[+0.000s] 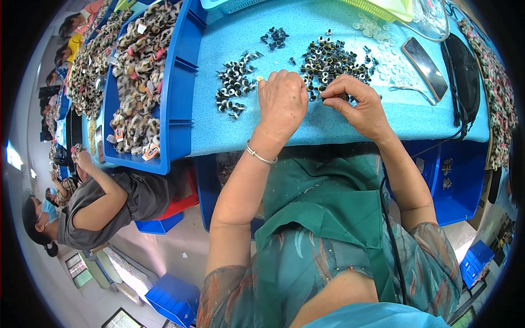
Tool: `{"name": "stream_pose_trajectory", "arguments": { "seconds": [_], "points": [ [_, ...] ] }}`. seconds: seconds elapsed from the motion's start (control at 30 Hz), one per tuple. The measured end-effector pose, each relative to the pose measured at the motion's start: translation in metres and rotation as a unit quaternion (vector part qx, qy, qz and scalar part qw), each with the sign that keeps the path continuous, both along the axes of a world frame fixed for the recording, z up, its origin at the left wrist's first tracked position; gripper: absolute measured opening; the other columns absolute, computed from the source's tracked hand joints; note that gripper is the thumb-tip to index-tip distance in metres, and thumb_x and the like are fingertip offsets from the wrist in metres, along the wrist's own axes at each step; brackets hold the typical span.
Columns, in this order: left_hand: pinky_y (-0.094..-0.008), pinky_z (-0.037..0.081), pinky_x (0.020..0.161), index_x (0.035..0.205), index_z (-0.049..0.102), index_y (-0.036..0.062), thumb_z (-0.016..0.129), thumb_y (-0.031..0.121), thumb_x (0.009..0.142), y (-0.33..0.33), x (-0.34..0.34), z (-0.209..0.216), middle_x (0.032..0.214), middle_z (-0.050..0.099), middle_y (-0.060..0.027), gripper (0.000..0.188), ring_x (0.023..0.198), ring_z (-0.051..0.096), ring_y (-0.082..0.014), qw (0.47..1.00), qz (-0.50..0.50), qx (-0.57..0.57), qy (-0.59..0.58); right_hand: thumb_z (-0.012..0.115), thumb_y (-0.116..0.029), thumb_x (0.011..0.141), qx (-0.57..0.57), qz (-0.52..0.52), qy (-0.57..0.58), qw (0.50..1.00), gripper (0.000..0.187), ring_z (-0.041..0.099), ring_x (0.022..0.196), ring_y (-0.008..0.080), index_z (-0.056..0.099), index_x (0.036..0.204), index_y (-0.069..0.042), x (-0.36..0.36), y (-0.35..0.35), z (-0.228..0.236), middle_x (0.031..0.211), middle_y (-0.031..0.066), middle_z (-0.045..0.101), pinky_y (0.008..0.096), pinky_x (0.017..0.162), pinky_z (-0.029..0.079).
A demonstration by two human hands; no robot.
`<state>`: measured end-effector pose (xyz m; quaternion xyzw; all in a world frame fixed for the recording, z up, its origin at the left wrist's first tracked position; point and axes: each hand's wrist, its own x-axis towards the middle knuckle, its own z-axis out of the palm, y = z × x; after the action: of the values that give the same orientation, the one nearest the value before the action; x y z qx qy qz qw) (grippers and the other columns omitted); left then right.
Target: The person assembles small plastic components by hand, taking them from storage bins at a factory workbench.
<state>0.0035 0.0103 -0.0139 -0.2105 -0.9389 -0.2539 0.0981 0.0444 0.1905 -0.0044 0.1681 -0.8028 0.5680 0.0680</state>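
Note:
My left hand (283,101), with a bracelet at the wrist, is curled closed above the blue tabletop; whatever its fingers hold is hidden. A small yellowish piece (260,79) shows beside its knuckles. Close to it on the right, my right hand (355,104) pinches thumb and forefinger at a small dark piece, too small to make out. Beyond both hands spreads a pile of black toy eyes (328,57) with white or yellow rims. A second group of black-and-white toy eyes (232,87) lies left of my left hand. Farther back is a small dark cluster (274,38).
At the left stands a blue tray (178,76) heaped with spotted plush pieces (136,82). Clear plastic discs (396,63), a phone (425,68), a metal tool (414,93) and a black pouch (462,76) lie right. Baskets (391,8) line the back. A co-worker (104,208) sits left.

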Motion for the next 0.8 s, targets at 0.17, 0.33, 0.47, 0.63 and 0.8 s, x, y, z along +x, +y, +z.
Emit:
{"name": "stream_pose_trajectory", "arguments": {
  "seconds": [0.17, 0.33, 0.47, 0.63, 0.8],
  "points": [
    [-0.0344, 0.046, 0.063, 0.082, 0.065, 0.0037, 0.068, 0.006, 0.075, -0.001, 0.01, -0.003, 0.073, 0.062, -0.008, 0.009, 0.065, 0.057, -0.0215, 0.992, 0.001, 0.115, 0.048, 0.068, 0.0, 0.08, -0.008, 0.009, -0.017, 1.0, 0.011, 0.059, 0.075, 0.0123, 0.066, 0.09, -0.002, 0.0, -0.001, -0.005, 0.085, 0.0042, 0.062, 0.0258, 0.069, 0.049],
    [-0.0218, 0.042, 0.053, 0.084, 0.063, 0.0015, 0.067, 0.005, 0.08, 0.004, 0.022, 0.004, 0.077, 0.064, -0.0018, 0.006, 0.06, 0.052, -0.0067, 0.891, 0.017, 0.391, -0.231, 0.068, -0.003, 0.081, -0.066, 0.0, -0.096, 0.993, 0.015, 0.06, 0.081, 0.0108, 0.067, 0.096, -0.002, -0.002, 0.0, -0.003, 0.088, 0.0031, 0.064, 0.0251, 0.075, 0.05],
    [-0.021, 0.042, 0.055, 0.085, 0.063, 0.0009, 0.067, 0.006, 0.082, 0.004, 0.02, -0.001, 0.077, 0.064, 0.0003, 0.007, 0.064, 0.053, -0.0042, 0.851, 0.0, 0.453, -0.267, 0.066, -0.002, 0.084, -0.073, 0.017, -0.094, 0.993, 0.024, 0.057, 0.085, 0.01, 0.065, 0.107, -0.001, -0.009, 0.001, -0.002, 0.095, 0.0036, 0.062, 0.025, 0.073, 0.049],
    [-0.0185, 0.041, 0.058, 0.089, 0.065, 0.0017, 0.068, 0.008, 0.084, -0.002, 0.033, 0.001, 0.076, 0.062, 0.0033, 0.008, 0.067, 0.051, -0.0019, 0.853, 0.03, 0.464, -0.236, 0.067, -0.005, 0.084, -0.029, 0.015, -0.114, 0.993, 0.026, 0.056, 0.079, 0.0075, 0.065, 0.109, 0.0, 0.0, -0.003, 0.011, 0.092, 0.0013, 0.062, 0.0211, 0.067, 0.047],
    [-0.0164, 0.039, 0.058, 0.091, 0.065, 0.0021, 0.067, 0.008, 0.086, 0.002, 0.043, -0.007, 0.076, 0.06, 0.0049, 0.008, 0.066, 0.05, -0.0005, 0.82, 0.004, 0.503, -0.271, 0.067, -0.002, 0.082, -0.078, 0.021, -0.155, 0.985, 0.018, 0.056, 0.074, 0.0083, 0.066, 0.1, 0.001, 0.007, -0.002, 0.005, 0.088, 0.0027, 0.061, 0.0222, 0.065, 0.046]
  ]
}}
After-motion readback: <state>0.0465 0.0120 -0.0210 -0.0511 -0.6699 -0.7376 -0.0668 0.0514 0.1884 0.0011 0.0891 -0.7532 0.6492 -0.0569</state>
